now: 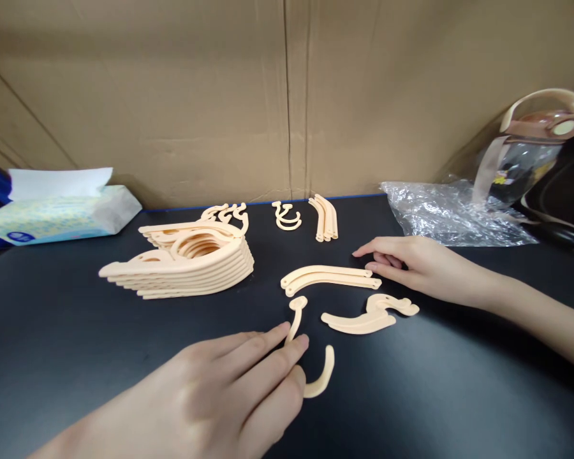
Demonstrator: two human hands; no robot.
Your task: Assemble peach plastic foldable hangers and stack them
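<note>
My left hand [239, 389] is on a peach plastic hanger hook [328, 373], fingers pressed together over its middle; the thumb is hidden. The hook's knobbed end and curved tip show beyond the fingers. Beside the right end of two curved hanger bars [323, 278] is my right hand [411, 262], its index finger stretched out and the other fingers partly bent, holding nothing. The fingers are close to the bar end; whether they touch it I cannot tell. Between the hands lie flat hanger arm pieces [363, 322], partly overlapping.
A stack of folded hangers [210, 271] stands at left. Farther back lie loose hooks [287, 217] and more curved bars [324, 218]. A tissue pack [67, 213] is far left; clear plastic wrap [440, 213] and a bottle [521, 159] are right. Cardboard [196, 95] walls the back.
</note>
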